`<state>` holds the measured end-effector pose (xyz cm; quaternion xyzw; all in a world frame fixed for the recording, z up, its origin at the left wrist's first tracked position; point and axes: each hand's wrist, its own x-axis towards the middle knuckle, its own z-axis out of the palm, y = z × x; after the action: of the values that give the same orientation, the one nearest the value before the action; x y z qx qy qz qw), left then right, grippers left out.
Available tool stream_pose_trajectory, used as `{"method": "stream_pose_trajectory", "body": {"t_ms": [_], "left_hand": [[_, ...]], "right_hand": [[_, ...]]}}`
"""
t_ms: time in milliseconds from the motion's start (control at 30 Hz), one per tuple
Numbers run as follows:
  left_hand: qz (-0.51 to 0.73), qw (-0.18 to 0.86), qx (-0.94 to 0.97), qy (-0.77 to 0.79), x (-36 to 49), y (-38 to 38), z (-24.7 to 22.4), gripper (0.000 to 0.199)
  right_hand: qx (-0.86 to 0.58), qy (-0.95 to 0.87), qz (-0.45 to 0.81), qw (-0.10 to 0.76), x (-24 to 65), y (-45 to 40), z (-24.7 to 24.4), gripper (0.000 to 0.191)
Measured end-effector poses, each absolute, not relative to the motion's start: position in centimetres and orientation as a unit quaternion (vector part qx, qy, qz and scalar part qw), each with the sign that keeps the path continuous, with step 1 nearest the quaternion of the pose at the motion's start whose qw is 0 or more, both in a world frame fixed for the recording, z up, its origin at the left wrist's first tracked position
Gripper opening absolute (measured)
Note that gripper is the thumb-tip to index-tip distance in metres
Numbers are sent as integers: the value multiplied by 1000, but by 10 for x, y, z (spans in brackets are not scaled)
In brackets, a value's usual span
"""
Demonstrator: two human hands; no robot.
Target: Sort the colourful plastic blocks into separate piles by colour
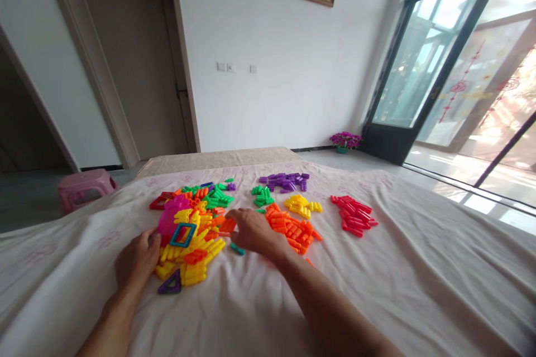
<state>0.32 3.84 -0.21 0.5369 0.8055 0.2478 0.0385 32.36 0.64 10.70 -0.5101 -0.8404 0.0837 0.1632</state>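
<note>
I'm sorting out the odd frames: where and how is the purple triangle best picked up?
Probably by its near-left corner, coming from the near side. The purple triangle is an open frame at the pile's near edge: that corner points out over the cloth, while yellow pieces crowd its right side.

Left hand [136, 259] at 8 o'clock, fingers [154, 240] bent. Right hand [253, 230] near 6, knuckles toward 10; right forearm [324, 295] slants in from 5.

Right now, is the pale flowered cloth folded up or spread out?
Spread out: the cloth stretches wide, wrinkled, beneath the orange plastic pieces.
</note>
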Motion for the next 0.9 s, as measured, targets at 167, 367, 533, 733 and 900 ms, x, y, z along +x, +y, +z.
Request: {"method": "stream_pose_trajectory", "body": {"t_ms": [167, 367, 533, 733, 900], "left_hand": [[242, 47, 535, 808, 5, 37, 3, 63], [237, 54, 535, 809, 8, 35, 8, 63], [233, 49, 539, 808, 8, 35, 7, 65], [232, 32, 539, 809, 6, 37, 3, 62], [233, 38, 535, 811, 6, 39, 2, 62]], "right_hand": [[-593, -790, 81, 135, 396, 18, 149, 56], [-678, -720, 128, 70, 462, 21, 154, 63], [-671, -721, 162, 68, 478, 22, 152, 58], [-577, -806, 93, 91, 422, 19, 150, 40], [-439, -879, 121, 143, 345, 8, 118, 35]]}}
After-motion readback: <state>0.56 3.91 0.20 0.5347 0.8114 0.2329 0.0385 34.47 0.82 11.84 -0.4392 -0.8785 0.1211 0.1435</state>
